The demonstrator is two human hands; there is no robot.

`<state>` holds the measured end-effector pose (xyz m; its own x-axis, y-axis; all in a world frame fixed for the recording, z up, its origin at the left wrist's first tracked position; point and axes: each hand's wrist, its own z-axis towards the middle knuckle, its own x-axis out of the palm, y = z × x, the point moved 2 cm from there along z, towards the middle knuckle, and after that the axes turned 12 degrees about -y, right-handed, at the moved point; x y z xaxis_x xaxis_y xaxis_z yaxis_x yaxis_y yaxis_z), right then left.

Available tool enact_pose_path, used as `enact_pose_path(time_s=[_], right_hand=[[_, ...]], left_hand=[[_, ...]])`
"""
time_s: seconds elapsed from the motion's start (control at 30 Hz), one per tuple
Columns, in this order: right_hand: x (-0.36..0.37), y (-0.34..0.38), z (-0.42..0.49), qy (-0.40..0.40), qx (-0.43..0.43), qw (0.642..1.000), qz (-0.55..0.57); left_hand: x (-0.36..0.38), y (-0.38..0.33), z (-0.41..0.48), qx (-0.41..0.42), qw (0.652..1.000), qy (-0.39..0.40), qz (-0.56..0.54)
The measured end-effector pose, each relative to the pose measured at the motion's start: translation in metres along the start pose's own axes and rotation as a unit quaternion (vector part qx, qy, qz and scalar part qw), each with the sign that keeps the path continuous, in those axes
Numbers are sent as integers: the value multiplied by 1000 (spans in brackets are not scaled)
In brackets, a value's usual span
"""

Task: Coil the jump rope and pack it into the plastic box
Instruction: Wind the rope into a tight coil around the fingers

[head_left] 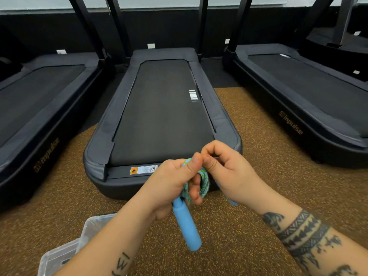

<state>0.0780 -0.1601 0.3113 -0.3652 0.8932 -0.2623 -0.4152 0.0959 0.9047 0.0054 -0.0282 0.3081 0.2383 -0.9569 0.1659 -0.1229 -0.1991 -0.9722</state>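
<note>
The jump rope [205,181] is a blue-green braided cord wound into a small coil with light blue foam handles. My left hand [171,182] grips the coil, and one blue handle [186,226] hangs down below it. My right hand [225,172] pinches the top of the coil with thumb and fingers, touching my left thumb. A bit of the second blue handle [233,202] peeks out under my right wrist. The clear plastic box [65,253] lies on the floor at the lower left, partly hidden by my left forearm.
Three black treadmills stand ahead; the middle treadmill [163,116] ends just beyond my hands, with others at left [39,120] and right [310,100]. Brown speckled rubber floor [268,146] lies between and in front of them.
</note>
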Motion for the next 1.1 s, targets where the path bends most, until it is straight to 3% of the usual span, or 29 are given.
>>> enact_pose_path(time_s=[0.2,0.33,0.67,0.87,1.0,1.1], right_hand=[[28,-4,-15,44,57,985,159],[40,-7,-22,44,58,984,164],[41,-2,-15,-155,51,984,68],[36,-2,-3,-227,126,957,130],[19,2,11,-269,91,952,112],[15,3,13,-285,78,950,101]], left_hand=[[-5,-2,3,-101,990,-48,-83],[-9,-2,9,-80,989,-116,-43],[-7,-3,13,17,980,-193,-45],[0,6,9,0,978,-129,-164],[-1,10,1,-33,991,-107,-71],[-1,8,-2,-2,986,-156,-60]])
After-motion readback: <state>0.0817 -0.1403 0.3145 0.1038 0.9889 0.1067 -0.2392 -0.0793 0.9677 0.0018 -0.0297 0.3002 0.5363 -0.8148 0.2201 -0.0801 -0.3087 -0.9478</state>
